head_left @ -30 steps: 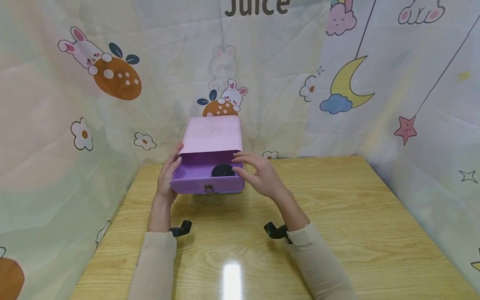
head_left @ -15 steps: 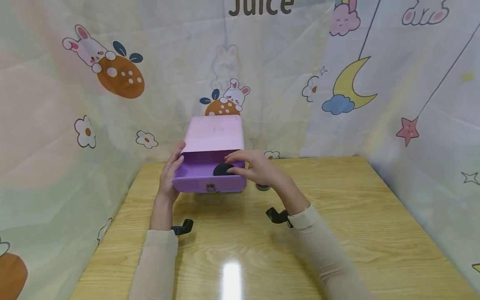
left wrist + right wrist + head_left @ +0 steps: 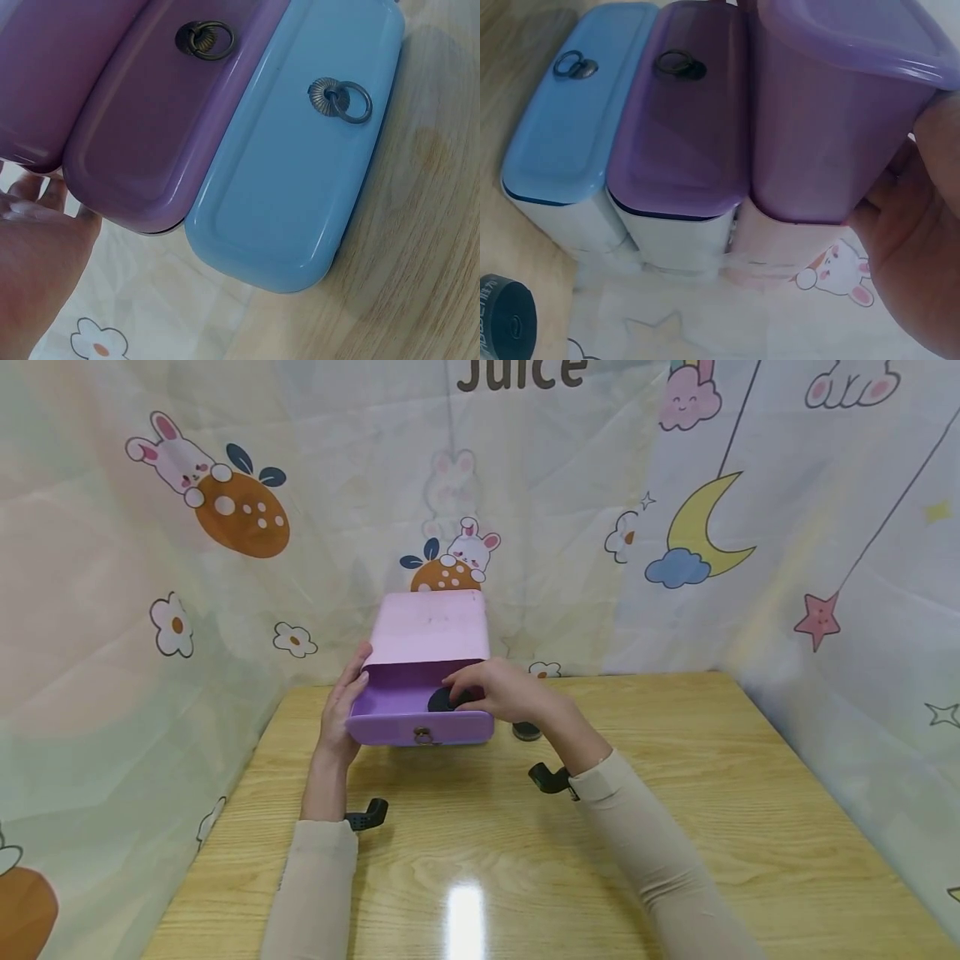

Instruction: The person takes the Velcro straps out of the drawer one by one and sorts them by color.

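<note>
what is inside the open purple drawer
In the purple drawer, a black round object shows, partly covered by the right hand. The drawer's back end is hidden under the pink casing, so anything there cannot be seen.

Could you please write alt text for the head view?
A right hand reaches into an open purple drawer and appears to pinch a black disc; the left hand rests against the pink-topped cabinet. A dark round object sits on the wooden table.

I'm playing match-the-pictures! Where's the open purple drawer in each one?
Head: the open purple drawer is a bit left of the middle.
Left wrist: top left, cut off.
Right wrist: top right.
Shared landmark: the wooden table.
</note>
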`<state>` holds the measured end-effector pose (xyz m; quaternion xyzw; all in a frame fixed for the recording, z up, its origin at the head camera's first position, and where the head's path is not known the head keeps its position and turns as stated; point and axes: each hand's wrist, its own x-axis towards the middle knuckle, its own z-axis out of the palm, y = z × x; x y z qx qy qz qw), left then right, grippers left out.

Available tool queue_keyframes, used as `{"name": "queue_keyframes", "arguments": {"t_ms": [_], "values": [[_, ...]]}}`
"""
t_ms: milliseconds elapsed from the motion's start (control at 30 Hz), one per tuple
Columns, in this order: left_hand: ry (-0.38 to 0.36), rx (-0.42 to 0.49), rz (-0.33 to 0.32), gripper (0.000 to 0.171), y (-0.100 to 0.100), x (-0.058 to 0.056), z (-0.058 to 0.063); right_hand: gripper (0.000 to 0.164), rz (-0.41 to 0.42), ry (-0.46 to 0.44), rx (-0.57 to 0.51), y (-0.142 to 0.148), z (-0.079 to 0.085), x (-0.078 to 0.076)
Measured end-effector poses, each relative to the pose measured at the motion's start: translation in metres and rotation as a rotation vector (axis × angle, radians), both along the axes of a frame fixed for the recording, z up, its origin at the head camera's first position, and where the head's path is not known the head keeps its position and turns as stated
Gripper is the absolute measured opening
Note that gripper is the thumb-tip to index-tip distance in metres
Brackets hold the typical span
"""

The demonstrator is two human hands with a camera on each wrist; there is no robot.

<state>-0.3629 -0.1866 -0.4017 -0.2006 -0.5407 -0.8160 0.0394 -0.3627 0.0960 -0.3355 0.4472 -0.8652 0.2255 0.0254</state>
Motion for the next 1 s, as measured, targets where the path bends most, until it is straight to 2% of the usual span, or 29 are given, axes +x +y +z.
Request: {"name": "queue_keyframes", "arguments": {"t_ms": [233,467,767,1000], "values": [[-0.004,0.016,-0.005,0.048,-0.0004,-0.0003,0.0011,0.017,0.010,0.000,0.077,-0.0029,0.0048,-0.0012],[-0.014,0.016,-0.011,0.049,0.0005,0.0024,0.0016,0.016,0.047,-0.044,0.086,-0.0020,0.0041,-0.0015],[-0.012,0.019,-0.019,0.049,-0.0009,-0.0002,-0.0015,0.026,0.020,-0.083,0.105,-0.0030,0.0014,-0.0031],[-0.010,0.015,-0.013,0.049,-0.0015,-0.0008,-0.0021,0.025,0.021,-0.053,0.119,-0.0054,0.0002,-0.0033]]}}
